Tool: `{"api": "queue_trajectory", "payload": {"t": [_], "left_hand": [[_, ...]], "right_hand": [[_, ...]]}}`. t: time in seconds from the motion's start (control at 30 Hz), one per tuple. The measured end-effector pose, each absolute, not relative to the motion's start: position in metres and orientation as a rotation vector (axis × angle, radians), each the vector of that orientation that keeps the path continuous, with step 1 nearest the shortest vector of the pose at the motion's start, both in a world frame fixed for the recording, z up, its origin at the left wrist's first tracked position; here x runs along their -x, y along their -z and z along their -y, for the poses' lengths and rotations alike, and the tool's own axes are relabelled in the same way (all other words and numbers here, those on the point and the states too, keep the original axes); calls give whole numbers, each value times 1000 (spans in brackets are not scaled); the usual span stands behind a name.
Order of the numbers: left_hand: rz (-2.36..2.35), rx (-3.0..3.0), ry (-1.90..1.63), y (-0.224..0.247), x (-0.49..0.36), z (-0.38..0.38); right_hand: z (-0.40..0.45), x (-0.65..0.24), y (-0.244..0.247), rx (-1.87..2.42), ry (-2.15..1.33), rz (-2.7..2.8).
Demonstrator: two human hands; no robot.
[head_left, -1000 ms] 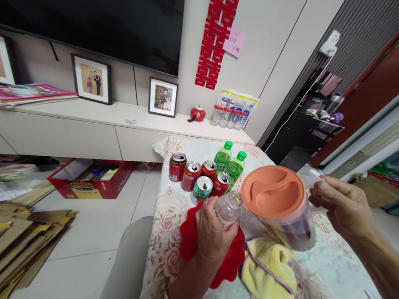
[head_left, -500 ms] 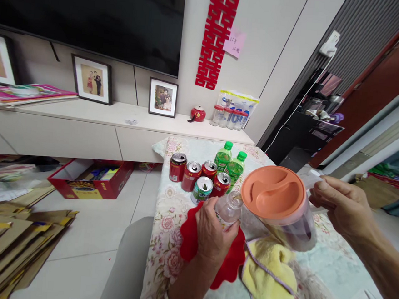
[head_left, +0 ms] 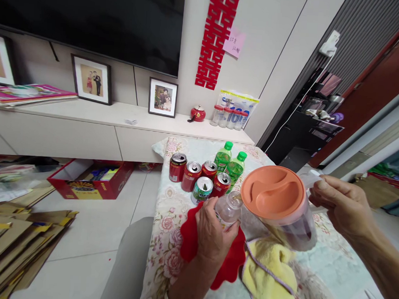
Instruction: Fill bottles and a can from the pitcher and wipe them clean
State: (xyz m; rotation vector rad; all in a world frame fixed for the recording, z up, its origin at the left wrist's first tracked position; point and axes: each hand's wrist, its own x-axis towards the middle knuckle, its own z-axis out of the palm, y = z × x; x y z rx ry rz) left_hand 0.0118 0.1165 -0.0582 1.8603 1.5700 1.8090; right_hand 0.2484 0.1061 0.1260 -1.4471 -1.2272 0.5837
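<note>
My left hand is wrapped round a clear plastic bottle with an uncapped mouth, above a scalloped red mat. In my right hand is the handle of a clear pitcher with an orange lid. The pitcher is tilted left, its spout at the bottle's mouth, and brownish liquid shows inside it. Whether liquid is running into the bottle is hard to make out. Below the pitcher lies a crumpled yellow towel with purple edging.
Behind the bottle stand several opened red cans, a green-and-white can and two green-capped bottles on the flowered tablecloth. A cabinet with photo frames runs along the wall. Flattened cardboard and a red box lie on the floor.
</note>
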Motion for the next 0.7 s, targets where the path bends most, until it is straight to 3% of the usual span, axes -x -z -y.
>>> {"api": "queue_trajectory", "payload": {"t": [0.7], "left_hand": [[-1571, -1847, -1798, 58, -12, -116]], "right_hand": [[-106, -247, -129, 1456, -580, 1241]]}}
